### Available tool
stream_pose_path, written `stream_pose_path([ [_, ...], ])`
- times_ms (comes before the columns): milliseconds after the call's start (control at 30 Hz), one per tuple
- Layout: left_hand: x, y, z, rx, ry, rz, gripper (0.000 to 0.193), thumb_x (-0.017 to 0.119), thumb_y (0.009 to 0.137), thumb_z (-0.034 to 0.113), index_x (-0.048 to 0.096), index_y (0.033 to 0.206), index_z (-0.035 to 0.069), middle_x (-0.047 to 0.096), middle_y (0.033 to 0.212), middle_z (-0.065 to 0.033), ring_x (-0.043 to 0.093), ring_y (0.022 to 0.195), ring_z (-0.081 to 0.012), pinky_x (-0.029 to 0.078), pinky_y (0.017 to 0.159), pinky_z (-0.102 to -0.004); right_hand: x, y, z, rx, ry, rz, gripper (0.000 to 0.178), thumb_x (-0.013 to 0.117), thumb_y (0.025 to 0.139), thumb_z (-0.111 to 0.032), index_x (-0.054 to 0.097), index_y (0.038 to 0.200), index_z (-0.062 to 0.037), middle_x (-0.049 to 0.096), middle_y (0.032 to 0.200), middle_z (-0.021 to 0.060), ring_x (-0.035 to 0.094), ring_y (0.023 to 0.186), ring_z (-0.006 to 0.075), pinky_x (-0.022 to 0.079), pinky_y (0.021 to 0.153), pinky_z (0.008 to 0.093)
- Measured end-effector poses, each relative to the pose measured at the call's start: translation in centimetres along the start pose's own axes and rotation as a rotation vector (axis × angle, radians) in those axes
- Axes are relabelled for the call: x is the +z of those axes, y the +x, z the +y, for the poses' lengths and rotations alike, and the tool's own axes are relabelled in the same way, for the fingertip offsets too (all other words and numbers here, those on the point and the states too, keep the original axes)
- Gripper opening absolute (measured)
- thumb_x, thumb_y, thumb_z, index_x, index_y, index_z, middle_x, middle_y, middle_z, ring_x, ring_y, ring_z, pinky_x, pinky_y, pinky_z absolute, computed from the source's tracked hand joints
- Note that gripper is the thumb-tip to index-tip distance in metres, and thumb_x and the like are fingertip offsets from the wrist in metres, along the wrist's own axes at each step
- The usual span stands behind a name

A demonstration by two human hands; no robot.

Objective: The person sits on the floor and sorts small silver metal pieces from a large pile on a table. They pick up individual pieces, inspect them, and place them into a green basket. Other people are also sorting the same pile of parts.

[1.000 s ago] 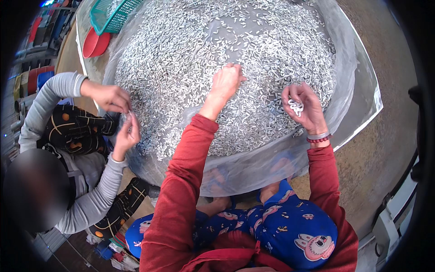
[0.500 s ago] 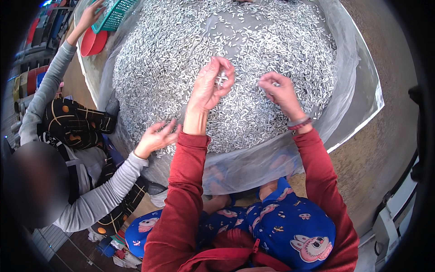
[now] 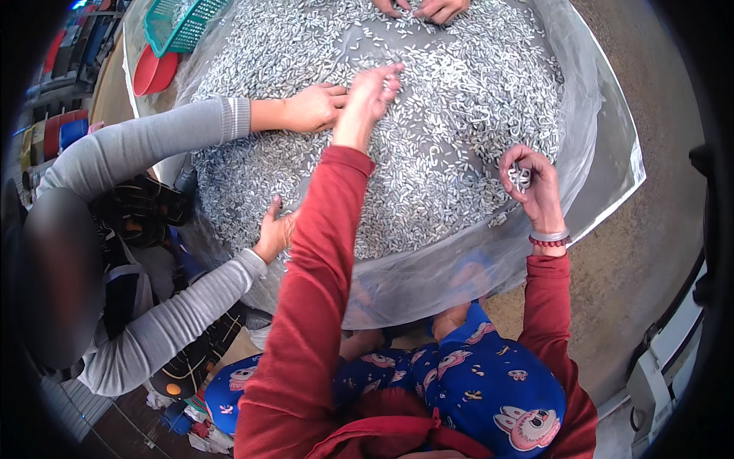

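A wide heap of small silvery-white, rod-like pieces lies before me, with curved, hook-shaped ones mixed in toward the right. Over the middle of it reaches my left hand, its fingers stretched out to the right and a little blurred; I see nothing held in it. My right hand is at the right side of the heap, palm turned up. Its fingers curl round a few white hook-shaped pieces. Close to my left wrist is a co-worker's hand, touching the heap.
Clear plastic sheeting borders the heap. The co-worker's other hand rests at the heap's near left edge. Another person's hands work at the far edge. A green basket and a red scoop-like container stand at far left.
My left hand has moved forward and its fingers have straightened. My right hand has drawn back to the right, now with pieces showing in it. The co-worker's far arm has swung onto the heap.
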State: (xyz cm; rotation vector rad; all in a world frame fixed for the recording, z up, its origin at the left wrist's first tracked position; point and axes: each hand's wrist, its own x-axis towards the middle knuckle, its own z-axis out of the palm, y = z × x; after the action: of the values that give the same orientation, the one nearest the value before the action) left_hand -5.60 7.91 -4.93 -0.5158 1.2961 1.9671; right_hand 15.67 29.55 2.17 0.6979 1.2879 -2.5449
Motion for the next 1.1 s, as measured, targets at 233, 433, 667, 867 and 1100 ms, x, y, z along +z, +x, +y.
stream_pose_path([
  [233,-0.3,-5.1,2.1,0.230,0.899,-0.214,0.023,0.062,0.088,0.023,0.067,0.102,0.006,0.063,0.072,0.0011,0.051,0.054,-0.0040,0.041,0.042,-0.0211,2.4,3.3,3.6,-0.079,-0.706,-0.043,0.013,0.063,0.084,-0.015,0.063,0.095,-0.0087,0.060,0.069,-0.0001,0.052,0.053,0.0089,0.040,0.046,0.0225],
  [433,-2.7,-8.8,-3.4,0.495,1.593,-0.298,0.023,0.076,0.068,0.021,0.069,0.087,0.009,0.064,0.072,-0.0151,0.064,0.070,-0.0295,0.049,0.066,-0.0367,3.0,5.7,8.7,-0.474,-1.522,-0.094,0.016,0.059,0.083,-0.015,0.060,0.099,-0.0109,0.062,0.074,0.0138,0.062,0.070,0.0301,0.049,0.061,0.0407],
  [667,-1.8,-7.8,-0.8,0.576,1.956,0.148,0.023,0.072,0.068,0.017,0.070,0.089,0.010,0.066,0.078,-0.0159,0.065,0.078,-0.0292,0.051,0.071,-0.0379,3.3,4.5,8.2,-0.254,-1.552,-0.070,0.014,0.061,0.079,-0.016,0.054,0.086,-0.0051,0.060,0.067,0.0151,0.062,0.066,0.0304,0.048,0.058,0.0425],
  [867,3.3,-5.7,-5.0,0.740,1.638,0.001,0.029,0.075,0.068,0.021,0.068,0.091,0.005,0.065,0.084,-0.0186,0.064,0.079,-0.0339,0.050,0.072,-0.0405,2.9,1.1,3.8,-0.008,-0.292,-0.101,0.016,0.069,0.077,-0.013,0.055,0.081,-0.0062,0.051,0.066,-0.0026,0.048,0.056,0.0075,0.034,0.041,0.0202],
  [1100,2.0,-6.4,-4.9,0.483,1.536,-0.065,0.017,0.068,0.073,0.017,0.067,0.081,0.003,0.066,0.073,-0.0163,0.065,0.072,-0.0293,0.050,0.068,-0.0392,1.9,0.0,-2.3,-0.102,0.014,-0.192,0.012,0.054,0.082,-0.008,0.054,0.093,-0.0028,0.052,0.070,0.0036,0.051,0.061,0.0110,0.032,0.037,0.0202],
])
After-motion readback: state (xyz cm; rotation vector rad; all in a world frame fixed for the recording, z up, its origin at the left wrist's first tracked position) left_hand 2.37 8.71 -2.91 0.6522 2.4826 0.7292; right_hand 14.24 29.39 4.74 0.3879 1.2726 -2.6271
